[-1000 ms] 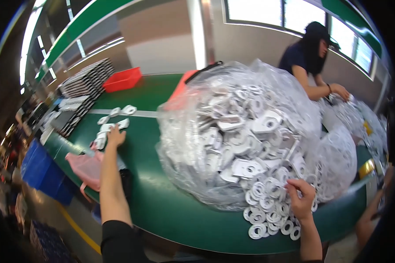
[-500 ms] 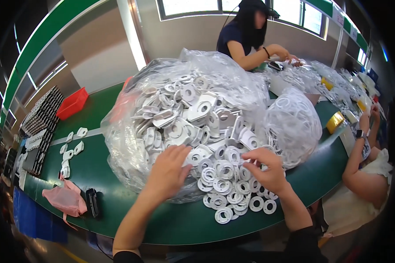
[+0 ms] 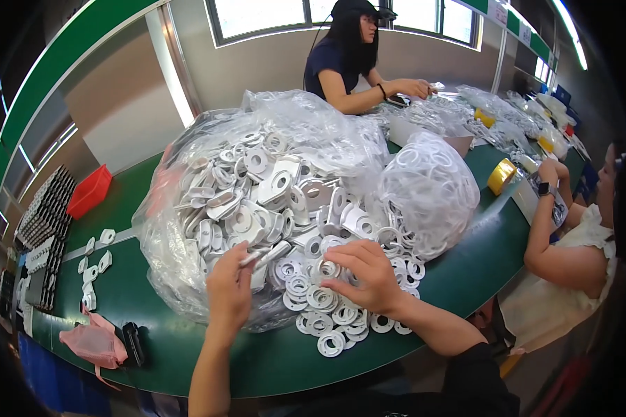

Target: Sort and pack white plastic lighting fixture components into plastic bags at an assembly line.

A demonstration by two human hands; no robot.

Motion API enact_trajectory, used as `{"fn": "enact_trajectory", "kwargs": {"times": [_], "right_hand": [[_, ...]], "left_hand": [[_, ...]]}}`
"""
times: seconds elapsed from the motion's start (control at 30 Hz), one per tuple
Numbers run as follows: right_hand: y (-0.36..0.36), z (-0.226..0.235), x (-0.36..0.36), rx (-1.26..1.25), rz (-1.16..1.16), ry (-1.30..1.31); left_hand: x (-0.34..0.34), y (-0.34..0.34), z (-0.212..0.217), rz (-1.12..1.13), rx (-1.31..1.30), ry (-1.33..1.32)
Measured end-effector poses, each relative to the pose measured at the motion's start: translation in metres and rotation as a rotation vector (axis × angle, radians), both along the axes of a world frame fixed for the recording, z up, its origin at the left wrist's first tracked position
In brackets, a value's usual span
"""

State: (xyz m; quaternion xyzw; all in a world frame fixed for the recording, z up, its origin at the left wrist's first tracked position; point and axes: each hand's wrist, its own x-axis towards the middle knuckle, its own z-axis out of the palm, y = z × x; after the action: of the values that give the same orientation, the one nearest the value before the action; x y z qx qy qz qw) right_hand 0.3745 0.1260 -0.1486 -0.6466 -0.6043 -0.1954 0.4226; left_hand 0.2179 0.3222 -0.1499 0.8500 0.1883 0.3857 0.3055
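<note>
My left hand (image 3: 229, 288) is closed on a white plate-like part (image 3: 249, 260), seen nearly edge-on between thumb and fingers at the near side of a heap. To its right my right hand (image 3: 370, 276) curves its thumb and forefinger around a flat white ring (image 3: 327, 269); its grip is partly hidden by the fingers. Behind both hands, white plates with round holes (image 3: 282, 179) are heaped in an open clear plastic bag (image 3: 161, 260). Loose white rings (image 3: 332, 343) lie in a pile on the green table below my right hand.
A clear bag of rings (image 3: 431, 194) stands right of the heap. At left are a red bin (image 3: 89, 191), stacked trays (image 3: 43, 212), several white parts (image 3: 90, 274), a pink pouch (image 3: 96, 340) and a black case (image 3: 133, 342). Two people work behind and at right, near yellow tape (image 3: 501, 176).
My left hand, earlier spread over the heap, now grips a white part. My right hand has moved left with the ring. The view has shifted, so the scene sits further left.
</note>
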Motion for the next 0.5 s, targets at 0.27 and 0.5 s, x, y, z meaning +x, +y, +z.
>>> {"fn": "enact_trajectory", "kwargs": {"times": [0.27,0.5], "right_hand": [[-0.008,0.003,0.0,0.151,0.154,0.104],[-0.003,-0.003,-0.004,-0.094,0.31,0.114]], "left_hand": [[0.011,-0.065,0.009,-0.278,-0.974,-0.158],[0.009,-0.086,-0.021,-0.479,-1.454,-0.103]]}}
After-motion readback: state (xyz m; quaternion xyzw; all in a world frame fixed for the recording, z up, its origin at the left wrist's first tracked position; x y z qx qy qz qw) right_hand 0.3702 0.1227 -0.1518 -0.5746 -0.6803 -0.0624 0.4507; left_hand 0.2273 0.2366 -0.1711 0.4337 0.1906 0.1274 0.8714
